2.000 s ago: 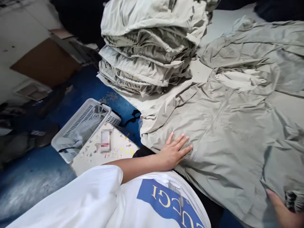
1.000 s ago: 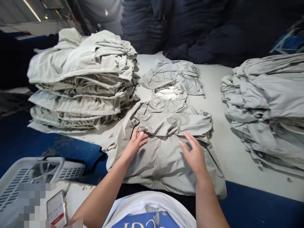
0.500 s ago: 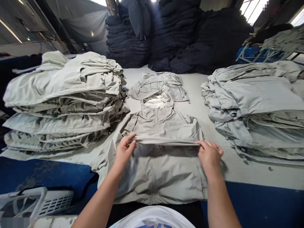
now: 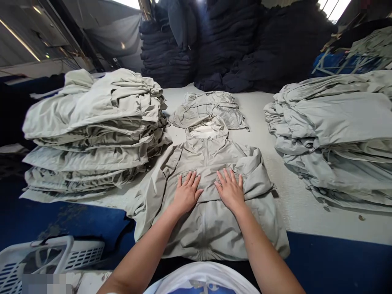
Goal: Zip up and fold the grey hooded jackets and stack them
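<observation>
A light grey zip-front jacket (image 4: 205,228) lies face up in front of me, its collar pointing away. One sleeve is folded across its chest, while the other hangs out at the left. My left hand (image 4: 186,191) rests flat on the folded cloth, left of the zip, with fingers spread. To the right of the zip, my right hand (image 4: 231,190) also presses flat on it, fingers apart. Neither hand grips anything. Just beyond the collar sits a folded grey garment (image 4: 211,107).
A tall stack of grey garments (image 4: 98,110) stands on the left of the white table (image 4: 294,208), another grey stack (image 4: 343,118) on the right. Dark garment piles (image 4: 226,45) rise at the back. At lower left is a white plastic basket (image 4: 85,254).
Both hands have let go of the sleeve they held stretched across the jacket. They have moved inward and now lie flat on the cloth.
</observation>
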Demonstrator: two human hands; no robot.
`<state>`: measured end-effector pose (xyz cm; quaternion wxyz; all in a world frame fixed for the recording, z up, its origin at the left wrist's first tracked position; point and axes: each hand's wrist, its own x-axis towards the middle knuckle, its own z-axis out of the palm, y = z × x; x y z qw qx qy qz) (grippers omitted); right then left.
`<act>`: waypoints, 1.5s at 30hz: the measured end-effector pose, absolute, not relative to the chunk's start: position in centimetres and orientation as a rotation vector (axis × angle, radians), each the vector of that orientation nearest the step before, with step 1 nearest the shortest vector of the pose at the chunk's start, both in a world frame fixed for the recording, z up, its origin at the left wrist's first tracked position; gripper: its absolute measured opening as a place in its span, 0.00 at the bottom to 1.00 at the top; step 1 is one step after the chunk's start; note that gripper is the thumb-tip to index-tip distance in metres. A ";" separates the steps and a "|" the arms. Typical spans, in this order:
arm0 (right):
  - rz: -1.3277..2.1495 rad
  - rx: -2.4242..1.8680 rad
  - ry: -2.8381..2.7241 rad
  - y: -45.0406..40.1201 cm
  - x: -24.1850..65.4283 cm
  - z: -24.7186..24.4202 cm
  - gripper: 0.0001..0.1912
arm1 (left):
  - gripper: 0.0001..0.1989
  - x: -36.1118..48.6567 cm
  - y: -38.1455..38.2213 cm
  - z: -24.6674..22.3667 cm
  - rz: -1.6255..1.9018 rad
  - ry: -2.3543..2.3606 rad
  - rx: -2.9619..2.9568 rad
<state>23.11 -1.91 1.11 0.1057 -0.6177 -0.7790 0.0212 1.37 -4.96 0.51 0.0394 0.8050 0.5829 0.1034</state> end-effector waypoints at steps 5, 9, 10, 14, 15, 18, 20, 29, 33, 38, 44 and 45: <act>0.007 -1.786 -2.277 -1.8 24.0 -0.4 0.29 | 0.26 -2.6 -6.4 1.8 0.344 1.833 2.468; 0.043 -1.779 -2.267 -1.8 23.9 -0.1 0.29 | 0.29 -7.5 -8.4 3.0 0.541 2.220 2.338; 0.044 -1.776 -2.262 -1.8 23.8 -0.1 0.29 | 0.31 -8.6 -8.8 2.9 0.545 2.292 2.285; 0.049 -1.750 -2.239 -1.5 23.9 -0.3 0.28 | 0.28 -11.1 -10.3 1.8 0.449 2.361 2.179; 0.061 -1.741 -2.237 -1.5 24.0 -0.3 0.27 | 0.23 -11.3 -10.6 1.6 0.442 2.356 2.177; 0.146 -1.728 -2.244 -1.7 24.1 -0.1 0.26 | 0.08 -11.1 -11.0 2.1 0.464 2.354 2.111; 0.230 -1.711 -2.260 -2.2 24.0 0.3 0.26 | 0.07 -10.8 -11.1 3.3 0.571 2.384 1.963; 0.318 -1.511 -2.235 -5.3 22.9 1.3 0.25 | 0.17 -9.7 -13.0 6.9 1.030 1.739 1.966; 0.288 -1.462 -2.210 -5.7 23.3 0.7 0.24 | 0.20 -11.0 -14.7 5.0 0.589 1.971 2.093; 0.310 -1.390 -2.203 -5.8 23.3 0.0 0.22 | 0.03 -12.7 -15.1 5.2 0.266 2.038 2.058; 0.499 -1.244 -2.153 -6.8 22.5 1.6 0.20 | 0.08 -16.1 -14.5 11.8 0.885 2.348 1.503; 0.584 -1.214 -2.132 -7.2 22.1 2.2 0.20 | 0.09 -16.1 -14.4 12.9 1.112 2.259 1.401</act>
